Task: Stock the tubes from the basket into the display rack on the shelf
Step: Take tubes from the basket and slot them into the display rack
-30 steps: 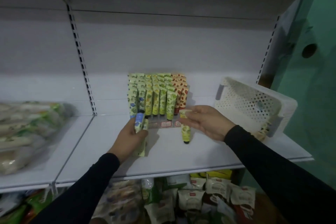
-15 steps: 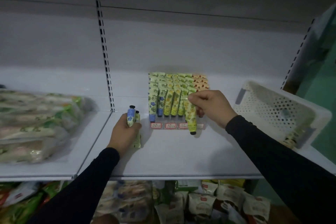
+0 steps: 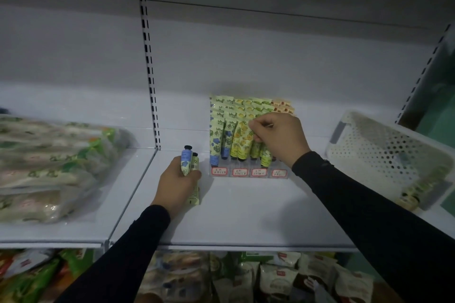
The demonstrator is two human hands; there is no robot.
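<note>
On shelf [image 3: 246, 209]: right hand [image 3: 279, 135] pinches upright green tube [image 3: 266, 157] cap-down into rack [image 3: 248, 172]; left hand [image 3: 178, 184] grips two tubes [image 3: 189, 162], caps up.

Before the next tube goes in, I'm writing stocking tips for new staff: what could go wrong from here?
1. The right hand is pressing a green tube into an already packed display rack; neighbouring tubes could get pushed askew.
2. The left hand grips two tubes at once; one might slip onto the shelf.
3. The basket looks tilted near the shelf's end and may shift.
</note>
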